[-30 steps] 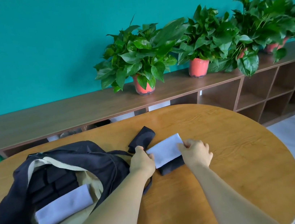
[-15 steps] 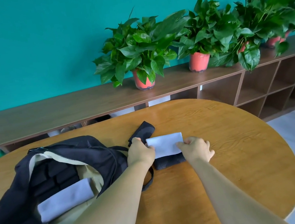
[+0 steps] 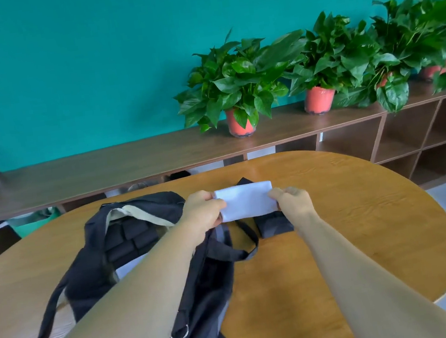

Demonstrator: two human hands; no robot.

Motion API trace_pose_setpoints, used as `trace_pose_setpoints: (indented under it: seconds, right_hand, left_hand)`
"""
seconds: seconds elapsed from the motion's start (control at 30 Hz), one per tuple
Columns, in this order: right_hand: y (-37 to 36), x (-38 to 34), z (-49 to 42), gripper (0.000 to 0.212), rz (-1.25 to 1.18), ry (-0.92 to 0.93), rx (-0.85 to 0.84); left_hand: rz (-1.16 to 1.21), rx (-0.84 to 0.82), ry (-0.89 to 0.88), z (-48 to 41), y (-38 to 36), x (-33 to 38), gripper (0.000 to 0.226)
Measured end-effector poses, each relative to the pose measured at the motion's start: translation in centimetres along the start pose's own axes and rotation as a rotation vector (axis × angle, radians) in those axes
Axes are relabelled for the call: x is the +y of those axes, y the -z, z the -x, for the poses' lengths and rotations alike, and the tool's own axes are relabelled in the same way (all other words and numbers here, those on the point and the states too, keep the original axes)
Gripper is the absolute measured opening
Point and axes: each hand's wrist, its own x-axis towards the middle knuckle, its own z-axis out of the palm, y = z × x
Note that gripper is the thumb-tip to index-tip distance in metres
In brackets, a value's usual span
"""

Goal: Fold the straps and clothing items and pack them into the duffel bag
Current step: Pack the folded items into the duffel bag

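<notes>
Head-worn view: a single wide-angle camera on the person's head looks forward and down across the wooden counter (image 3: 368,234), close above both forearms, which enter from the bottom edge. The left hand (image 3: 203,213) and right hand (image 3: 292,202) sit near frame centre. Beyond them, the low shelf (image 3: 101,168) and teal wall (image 3: 86,59) fill the upper half.

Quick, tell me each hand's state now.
Left hand: closed, pinching the left end of the white folded cloth.
Right hand: closed, pinching its right end.
</notes>
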Motion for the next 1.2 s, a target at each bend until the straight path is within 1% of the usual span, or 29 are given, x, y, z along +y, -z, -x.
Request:
trace_pose_setpoints:
  seconds: [0.1, 0.13, 0.17, 0.2, 0.3, 0.4, 0.5, 0.6, 0.67, 0.73, 0.77, 0.8, 0.87, 0.93, 0.97, 1.1, 1.2]
  right_hand:
    - [-3.2, -1.1, 2.2, 0.032, 0.0, 0.015, -0.14]
    - [-4.3, -1.4, 3.1, 0.028, 0.015, 0.04, -0.187]
    - [-5.5, -1.7, 4.0, 0.02, 0.042, 0.068, -0.231]
    - [-6.7, -2.0, 4.8, 0.017, 0.074, 0.092, -0.266]
    - [-10.3, -2.1, 7.1, 0.019, 0.178, 0.159, -0.323]
    - [-13.0, -1.4, 8.8, 0.019, 0.262, 0.19, -0.35]
    - [-14.4, -0.9, 9.3, 0.018, 0.358, 0.213, -0.337]
    - [-14.7, -0.8, 9.2, 0.014, 0.459, 0.223, -0.289]
    - [-14.7, -0.7, 8.9, 0.012, 0.515, 0.219, -0.254]
    - [-14.7, -0.4, 8.6, 0.013, 0.56, 0.211, -0.234]
    - [-14.7, -0.1, 8.5, 0.014, 0.586, 0.202, -0.23]
    - [-14.7, 0.2, 8.3, 0.013, 0.614, 0.196, -0.23]
    - [-14.9, 0.8, 8.0, 0.014, 0.677, 0.188, -0.238]
    - [-15.3, 1.2, 7.8, 0.017, 0.737, 0.192, -0.239]
    - [-15.5, 1.4, 7.8, 0.018, 0.768, 0.203, -0.232]
    - [-16.4, 1.7, 7.9, 0.021, 0.877, 0.273, -0.189]
    - [-17.2, 2.2, 8.3, 0.023, 0.957, 0.311, -0.178]
  left_hand:
    - [0.016, 0.047, 0.034, 1.7, 5.3, -1.6, 0.013]
    - [0.018, 0.06, 0.038, 2.4, 7.0, -2.1, 0.009]
    - [0.022, 0.066, 0.041, 3.1, 8.8, -2.7, 0.008]
    - [0.03, 0.064, 0.039, 3.8, 10.4, -3.2, 0.008]
    - [-0.055, 0.084, 0.047, 5.6, 14.6, -4.8, 0.006]
    - [-0.139, 0.127, 0.055, 6.8, 17.2, -6.6, 0.006]
    - [-0.171, 0.154, 0.031, 7.4, 18.2, -8.0, 0.01]
    - [-0.252, 0.171, -0.031, 7.1, 17.9, -8.9, 0.011]
    - [-0.318, 0.181, -0.087, 6.4, 17.3, -9.6, 0.007]
    - [-0.404, 0.186, -0.122, 5.5, 16.8, -10.5, 0.018]
    - [-0.48, 0.179, -0.124, 5.1, 16.6, -10.9, 0.022]
    - [-0.582, 0.167, -0.128, 4.8, 16.4, -11.3, 0.02]
    - [-0.821, 0.116, -0.107, 4.3, 16.3, -12.1, 0.005]
    - [-1.002, 0.068, -0.088, 4.2, 16.1, -12.8, 0.018]
    - [-1.045, 0.064, -0.087, 4.2, 16.1, -13.0, 0.02]
    - [-1.045, 0.016, -0.059, 4.4, 16.4, -13.3, 0.017]
    - [-1.02, 0.018, -0.019, 4.5, 16.7, -13.5, 0.022]
